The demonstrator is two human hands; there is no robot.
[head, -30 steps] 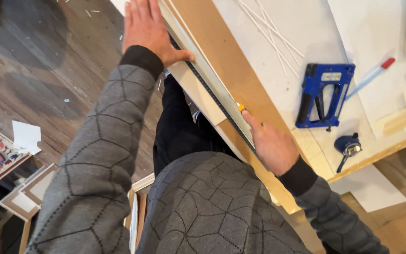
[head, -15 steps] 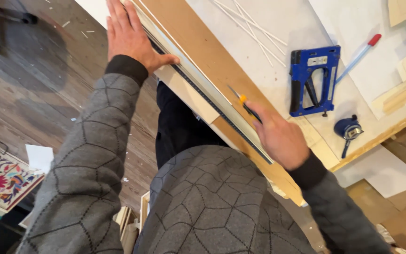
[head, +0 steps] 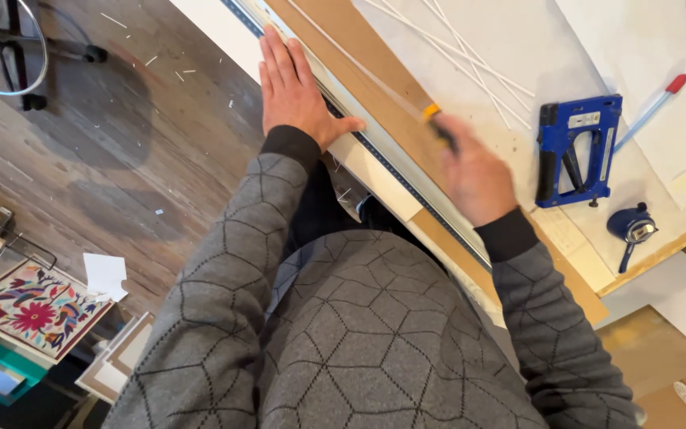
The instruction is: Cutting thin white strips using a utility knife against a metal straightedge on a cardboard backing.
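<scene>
Now left hand [head: 294, 89] pins ruler [head: 406, 179]; right hand [head: 474, 176] grips knife [head: 437, 123].

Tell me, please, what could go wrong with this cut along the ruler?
1. The left hand lies flat on the ruler with its thumb beside the cutting edge; if the knife jumps the edge, it might reach the thumb.
2. The right hand is blurred, so moving fast; the cut could wander.
3. Only one hand pins the long ruler, so its free end may shift.
</scene>
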